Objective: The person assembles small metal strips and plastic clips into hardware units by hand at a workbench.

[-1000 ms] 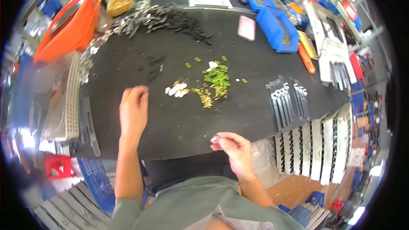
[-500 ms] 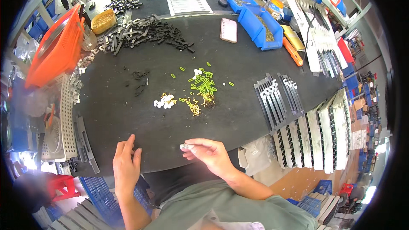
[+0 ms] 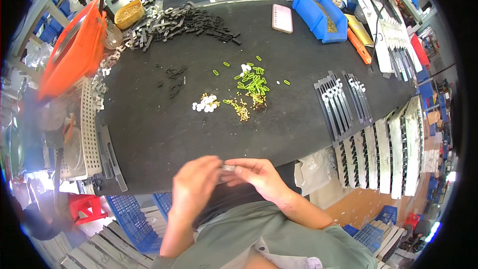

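Note:
My right hand [image 3: 260, 174] pinches a small silvery-white part [image 3: 228, 168] between thumb and fingers, just above the table's near edge. Its exact kind is too small to make out. Close by on the left is my left hand [image 3: 195, 184], fingertips at the part's left end. Motion smears its fingers, so whether they grip it is unclear. Beyond both hands, small white round pieces [image 3: 205, 104] lie in a cluster with tiny brass-coloured pieces [image 3: 242, 111]. Bright green oblong rings [image 3: 255, 83] are heaped behind those.
Black metal parts [image 3: 174, 26] are piled at the back left, near an orange bin [image 3: 74, 52]. A pink-edged phone [image 3: 282, 18] and a blue bin [image 3: 321, 17] of small brass pieces sit at the back. Dark strips [image 3: 334, 104] lie at the right, beside stacked white trays [image 3: 383, 152].
My left hand has moved right, up to the part in my right hand. My right hand keeps its pinch. The view has shifted, so the table's things appear farther right and slightly higher.

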The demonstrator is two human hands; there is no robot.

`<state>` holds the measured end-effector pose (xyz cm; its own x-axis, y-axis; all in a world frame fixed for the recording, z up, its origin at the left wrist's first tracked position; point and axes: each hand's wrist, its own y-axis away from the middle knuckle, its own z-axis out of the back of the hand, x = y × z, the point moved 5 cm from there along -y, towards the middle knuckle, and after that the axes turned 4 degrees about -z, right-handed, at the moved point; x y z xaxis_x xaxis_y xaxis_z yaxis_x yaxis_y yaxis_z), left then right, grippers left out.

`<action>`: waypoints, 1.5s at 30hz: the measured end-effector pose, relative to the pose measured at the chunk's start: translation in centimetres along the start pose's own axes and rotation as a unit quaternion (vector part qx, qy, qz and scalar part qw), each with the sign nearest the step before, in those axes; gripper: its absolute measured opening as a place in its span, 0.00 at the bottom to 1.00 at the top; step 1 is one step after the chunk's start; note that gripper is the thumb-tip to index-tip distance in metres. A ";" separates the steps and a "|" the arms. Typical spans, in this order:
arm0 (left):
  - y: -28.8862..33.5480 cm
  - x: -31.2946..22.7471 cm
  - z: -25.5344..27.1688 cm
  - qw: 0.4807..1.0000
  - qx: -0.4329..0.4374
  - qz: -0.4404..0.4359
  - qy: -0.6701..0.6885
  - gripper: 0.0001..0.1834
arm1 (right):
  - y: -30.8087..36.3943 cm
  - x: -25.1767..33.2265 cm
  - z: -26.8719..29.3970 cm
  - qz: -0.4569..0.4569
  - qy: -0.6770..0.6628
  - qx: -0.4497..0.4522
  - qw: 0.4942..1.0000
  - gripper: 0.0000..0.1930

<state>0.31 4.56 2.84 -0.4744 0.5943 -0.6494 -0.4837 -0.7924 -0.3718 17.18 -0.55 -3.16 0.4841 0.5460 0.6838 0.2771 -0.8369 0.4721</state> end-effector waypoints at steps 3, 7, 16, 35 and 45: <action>-0.3 -1.7 -1.8 0.997 0.002 -0.071 -0.015 0.15 | 0.0 0.1 -0.9 0.007 -0.003 -0.004 1.000 0.18; 0.1 -1.4 -1.4 0.999 0.034 -0.024 0.028 0.13 | 0.3 -0.1 -0.2 -0.018 -0.032 -0.001 0.999 0.17; -1.3 3.5 0.0 0.978 -0.061 0.192 0.050 0.12 | 0.5 1.3 2.7 0.119 0.016 -0.122 0.985 0.10; -1.9 5.7 -0.5 0.956 -0.049 0.239 0.164 0.04 | -4.8 2.5 -0.8 0.040 0.105 -0.040 0.993 0.10; -1.1 5.4 1.6 0.970 0.020 0.185 0.157 0.05 | -6.9 2.7 -2.9 -0.062 0.145 0.043 0.987 0.10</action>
<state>-2.93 8.84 0.82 -0.3770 0.1940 -0.9057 -0.3539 -0.9338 -0.0527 14.21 6.80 -2.98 0.1883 0.6225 0.7596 0.3939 -0.7564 0.5222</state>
